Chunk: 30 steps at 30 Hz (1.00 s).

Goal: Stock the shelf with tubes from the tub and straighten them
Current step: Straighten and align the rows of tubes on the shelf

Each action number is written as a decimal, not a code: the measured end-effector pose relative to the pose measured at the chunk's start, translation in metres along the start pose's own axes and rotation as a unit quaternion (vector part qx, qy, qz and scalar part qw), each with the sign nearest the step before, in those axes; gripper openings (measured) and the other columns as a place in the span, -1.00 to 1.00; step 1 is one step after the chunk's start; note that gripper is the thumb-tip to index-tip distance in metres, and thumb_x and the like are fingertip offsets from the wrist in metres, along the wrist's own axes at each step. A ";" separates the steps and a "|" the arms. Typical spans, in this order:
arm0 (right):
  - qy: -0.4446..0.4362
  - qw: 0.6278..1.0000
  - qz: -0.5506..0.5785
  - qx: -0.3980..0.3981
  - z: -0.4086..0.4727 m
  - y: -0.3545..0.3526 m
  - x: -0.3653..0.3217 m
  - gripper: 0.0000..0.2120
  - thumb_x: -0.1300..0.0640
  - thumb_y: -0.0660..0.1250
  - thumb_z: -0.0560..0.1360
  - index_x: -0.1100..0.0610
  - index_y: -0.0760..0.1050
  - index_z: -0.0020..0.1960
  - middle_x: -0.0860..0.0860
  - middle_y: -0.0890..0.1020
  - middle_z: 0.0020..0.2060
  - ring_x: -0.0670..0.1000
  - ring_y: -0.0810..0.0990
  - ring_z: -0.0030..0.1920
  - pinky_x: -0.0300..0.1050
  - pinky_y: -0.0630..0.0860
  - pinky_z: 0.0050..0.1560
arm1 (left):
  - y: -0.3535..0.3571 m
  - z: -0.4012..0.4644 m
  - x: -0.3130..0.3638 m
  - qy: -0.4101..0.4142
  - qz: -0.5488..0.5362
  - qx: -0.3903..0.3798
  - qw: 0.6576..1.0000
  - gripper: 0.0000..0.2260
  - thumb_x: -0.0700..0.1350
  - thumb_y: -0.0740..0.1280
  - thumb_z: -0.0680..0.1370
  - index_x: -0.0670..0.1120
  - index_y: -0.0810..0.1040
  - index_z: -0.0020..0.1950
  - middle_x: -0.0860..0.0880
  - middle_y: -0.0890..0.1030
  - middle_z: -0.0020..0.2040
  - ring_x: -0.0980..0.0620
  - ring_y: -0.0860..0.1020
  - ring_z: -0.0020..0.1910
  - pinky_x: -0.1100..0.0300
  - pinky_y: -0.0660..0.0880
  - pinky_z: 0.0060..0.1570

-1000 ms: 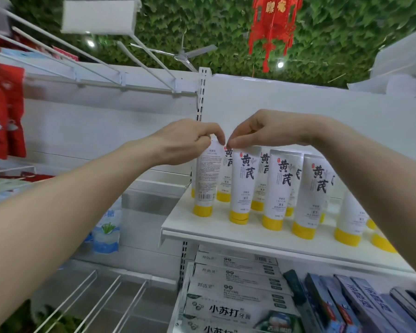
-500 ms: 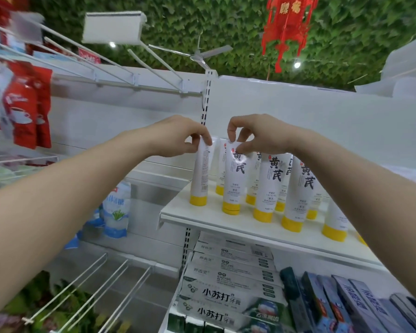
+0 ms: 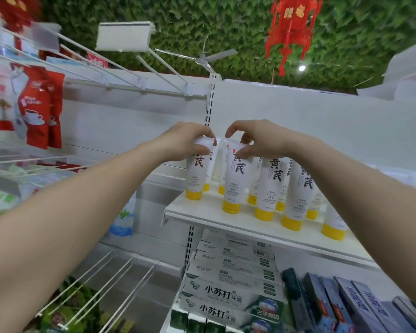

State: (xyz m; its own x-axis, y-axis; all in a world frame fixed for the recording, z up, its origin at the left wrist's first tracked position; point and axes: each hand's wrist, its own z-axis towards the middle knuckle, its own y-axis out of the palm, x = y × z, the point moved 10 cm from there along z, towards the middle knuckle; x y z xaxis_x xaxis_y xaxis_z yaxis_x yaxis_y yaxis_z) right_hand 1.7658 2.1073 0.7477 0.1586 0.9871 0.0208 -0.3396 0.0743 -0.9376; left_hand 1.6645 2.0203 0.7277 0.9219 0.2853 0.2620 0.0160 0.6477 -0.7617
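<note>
leftmost tube [image 3: 197,171], upright on the shelf [image 3: 209,213], is being pinched at its top by the left hand [image 3: 187,143]; the second tube [image 3: 235,179], upright just beside it, is being pinched by the right hand [image 3: 255,138]. since earlier, the leftmost label is being turned forward.

White shelf [image 3: 202,210], front lip showing, fixed to a slotted upright at its left end. Directly on it: white tubes [image 3: 269,186] with black characters, standing upright on yellow caps, in a front row running rightward and a second row close behind. Leftmost front tube [image 3: 195,176] near the shelf's left edge; second front tube [image 3: 234,181] just beside it, apart.
</note>
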 end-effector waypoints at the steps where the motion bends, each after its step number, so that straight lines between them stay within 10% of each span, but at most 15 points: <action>1: 0.007 1.000 -0.008 -0.006 0.001 0.000 0.000 -0.60 0.11 0.43 0.46 -0.06 0.45 0.26 -0.04 0.60 -0.06 0.03 0.55 -0.04 -0.09 0.50 0.00 | 0.000 0.001 -0.002 0.000 -0.026 0.003 1.000 -0.78 -0.05 0.43 0.47 0.10 0.56 0.09 0.02 0.57 0.03 -0.03 0.50 0.07 0.16 0.42 -0.02; 12: 0.064 0.997 -0.041 -0.020 0.010 0.009 0.003 -0.68 0.13 0.35 0.47 -0.03 0.49 0.21 -0.04 0.58 -0.01 0.03 0.51 -0.02 -0.09 0.48 0.01 | 0.024 -0.005 -0.036 -0.065 -0.270 0.005 0.961 -0.44 -0.19 0.49 0.42 0.12 0.30 0.29 0.00 0.52 0.07 0.00 0.60 -0.01 0.07 0.57 0.00; 19: 0.079 0.995 -0.062 -0.017 0.006 0.008 0.002 -0.71 0.08 0.35 0.49 0.04 0.50 0.21 -0.06 0.51 -0.08 0.06 0.49 -0.02 -0.14 0.37 -0.08 | 0.086 -0.039 -0.070 -0.124 -0.309 -0.045 0.942 -0.61 -0.11 0.49 0.44 0.02 0.48 0.22 0.04 0.61 0.14 0.03 0.58 0.09 -0.05 0.53 0.16; 30: 0.094 0.994 -0.048 -0.012 0.014 0.014 0.003 -0.71 0.10 0.34 0.50 0.09 0.49 0.21 -0.06 0.49 -0.09 0.03 0.45 -0.06 -0.16 0.33 -0.08 | 0.088 -0.050 -0.048 -0.087 -0.422 -0.147 0.890 -0.75 -0.25 0.39 0.51 -0.03 0.52 0.14 0.06 0.63 0.02 0.21 0.63 -0.09 0.37 0.55 -0.21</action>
State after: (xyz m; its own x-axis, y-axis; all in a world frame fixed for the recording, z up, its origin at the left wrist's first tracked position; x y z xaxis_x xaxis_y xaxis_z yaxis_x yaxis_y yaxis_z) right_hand 1.7486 2.1138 0.7393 0.3611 0.9314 0.0465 -0.2925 0.1605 -0.9427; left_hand 1.6409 2.0279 0.6186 0.4600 -0.0929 0.8830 0.7990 0.4771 -0.3660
